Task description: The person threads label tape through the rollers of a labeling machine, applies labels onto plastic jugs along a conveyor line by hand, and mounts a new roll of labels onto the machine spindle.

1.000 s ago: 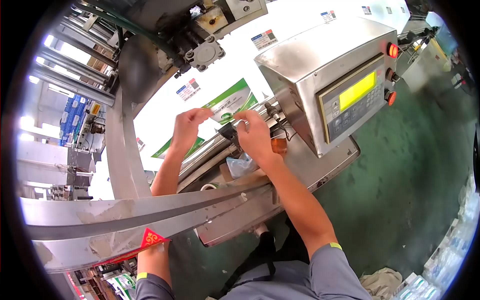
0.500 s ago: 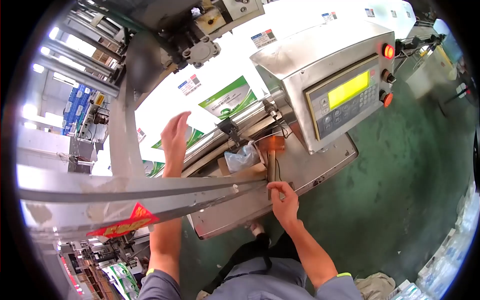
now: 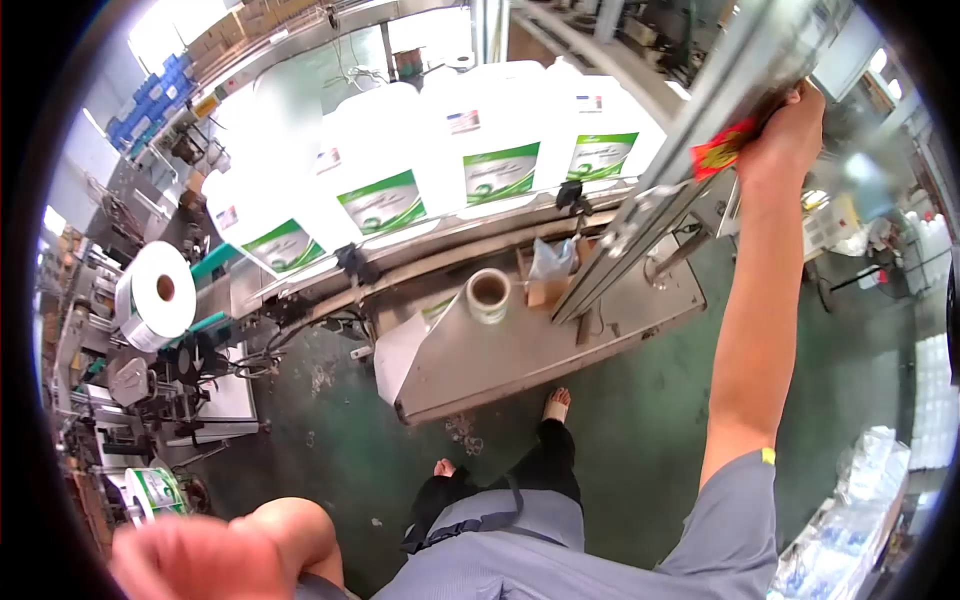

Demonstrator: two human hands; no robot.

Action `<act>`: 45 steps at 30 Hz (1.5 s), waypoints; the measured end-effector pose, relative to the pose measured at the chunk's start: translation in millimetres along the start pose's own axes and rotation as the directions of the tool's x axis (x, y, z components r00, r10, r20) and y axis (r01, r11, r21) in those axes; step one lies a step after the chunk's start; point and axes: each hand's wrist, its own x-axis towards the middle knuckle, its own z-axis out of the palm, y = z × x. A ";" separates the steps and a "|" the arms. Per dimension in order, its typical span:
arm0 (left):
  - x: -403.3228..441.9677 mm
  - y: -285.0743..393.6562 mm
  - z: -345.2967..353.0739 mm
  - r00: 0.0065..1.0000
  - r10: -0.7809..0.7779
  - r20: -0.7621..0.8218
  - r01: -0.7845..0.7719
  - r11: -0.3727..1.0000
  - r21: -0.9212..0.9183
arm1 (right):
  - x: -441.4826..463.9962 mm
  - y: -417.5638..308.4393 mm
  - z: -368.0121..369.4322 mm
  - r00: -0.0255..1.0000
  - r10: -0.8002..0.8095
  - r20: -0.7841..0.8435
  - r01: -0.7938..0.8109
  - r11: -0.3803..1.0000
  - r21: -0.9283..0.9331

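My right hand, arm stretched up to the right, has its fingers closed round a grey metal frame post, beside a red and yellow sticker. Its fingertips are partly hidden. Low at the left, my left hand is raised near the camera and smeared by motion. It touches none of the machinery, and its fingers cannot be made out. Several white plastic jugs with green labels stand in a row on the conveyor ahead of me.
A metal shelf below the conveyor bears a label roll and a plastic bag. A large white roll sits on the machine at left. Plastic-wrapped goods lie at lower right.
The view has swung left, and the control box has left the picture. My right hand has gone up to the frame post; my left has drawn back from the jugs to the lower left.
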 end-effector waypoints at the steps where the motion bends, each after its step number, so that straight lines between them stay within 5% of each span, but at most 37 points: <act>1: 3.4 18.7 -21.7 0.998 0.036 -0.045 -0.040 0.994 -0.105 | 14.8 3.8 -3.5 0.999 -0.008 0.053 0.008 1.000 -0.016; 3: 2.9 46.9 -68.5 0.998 0.046 -0.051 -0.053 0.986 -0.161 | 4.2 11.5 3.7 0.989 -0.118 0.094 0.127 0.987 -0.096; 6: -1.6 66.4 -131.5 0.999 -0.012 -0.034 0.007 0.988 -0.151 | 35.4 27.0 2.2 0.923 -0.319 -0.216 0.137 0.796 -0.589; 13: -22.7 63.9 -226.5 0.996 -0.083 0.046 0.077 0.990 0.120 | 10.6 14.6 3.4 0.977 -0.184 -0.107 0.121 0.893 -0.433; 18: -25.7 23.3 -264.8 0.963 -0.166 0.214 -0.011 0.765 0.644 | 24.2 16.4 -3.0 0.984 -0.152 -0.094 0.111 0.932 -0.344; 21: -25.5 -24.5 -276.1 0.914 -0.280 0.294 -0.124 0.497 0.859 | 37.5 23.1 -12.7 0.987 -0.158 0.042 0.163 0.965 -0.206; 23: -26.0 -59.5 -275.2 0.875 -0.354 0.330 -0.177 0.401 0.899 | 31.0 24.3 -13.3 0.980 -0.187 -0.069 0.157 0.936 -0.316; 24: -35.1 -140.6 -271.1 0.855 -0.423 0.302 0.012 0.597 0.803 | 8.3 22.2 -13.6 0.961 -0.222 -0.168 0.130 0.891 -0.435; 25: -34.3 -197.4 -268.8 0.805 -0.465 0.369 -0.179 0.403 0.898 | -26.1 20.9 -18.0 0.972 -0.221 -0.080 0.142 0.824 -0.549; 27: -87.1 -321.8 -340.4 0.742 -0.554 0.377 -0.324 0.197 0.925 | -103.7 58.8 -23.3 0.942 -0.316 0.116 0.329 0.793 -0.513; 28: -117.7 -360.1 -377.6 0.743 -0.570 0.352 -0.302 0.183 0.935 | -142.6 97.1 -28.6 0.952 -0.260 0.159 0.303 0.862 -0.407; 29: -139.8 -372.8 -398.1 0.608 -0.752 0.256 -0.376 0.011 0.926 | -168.9 144.1 -31.2 0.980 -0.110 0.166 0.154 0.949 -0.277; 31: -137.0 -361.4 -369.4 0.744 -0.566 0.356 -0.403 0.045 0.914 | -191.0 251.7 -37.1 0.937 0.102 0.334 -0.092 0.995 -0.047; 33: -139.2 -366.1 -361.9 0.757 -0.566 0.327 -0.363 0.051 0.930 | -99.6 332.7 -17.9 0.948 0.284 -0.142 -0.277 0.958 0.067; 35: -136.4 -374.7 -368.6 0.743 -0.555 0.375 -0.396 0.088 0.914 | 7.2 404.7 -35.3 0.968 0.218 -0.125 -0.212 0.976 0.056; 37: -137.5 -373.9 -363.4 0.738 -0.563 0.371 -0.417 0.051 0.907 | 46.7 391.4 -3.6 0.867 0.434 -0.244 -0.333 0.870 0.365; 39: -137.8 -373.8 -361.5 0.726 -0.581 0.367 -0.395 0.085 0.915 | 118.2 472.2 -41.5 0.891 0.336 -0.305 -0.313 0.942 0.123; 41: -138.8 -374.3 -361.9 0.717 -0.598 0.359 -0.397 0.073 0.915 | 116.3 445.0 -32.5 0.900 0.375 -0.222 -0.351 0.926 0.141; 44: -137.8 -374.9 -364.2 0.725 -0.590 0.354 -0.401 0.056 0.914 | 104.9 389.5 -15.3 0.741 0.636 -0.216 -0.590 0.770 0.243; 45: -137.8 -373.7 -363.2 0.720 -0.605 0.342 -0.400 0.042 0.916 | 122.4 404.1 -32.0 0.783 0.605 -0.143 -0.549 0.781 0.299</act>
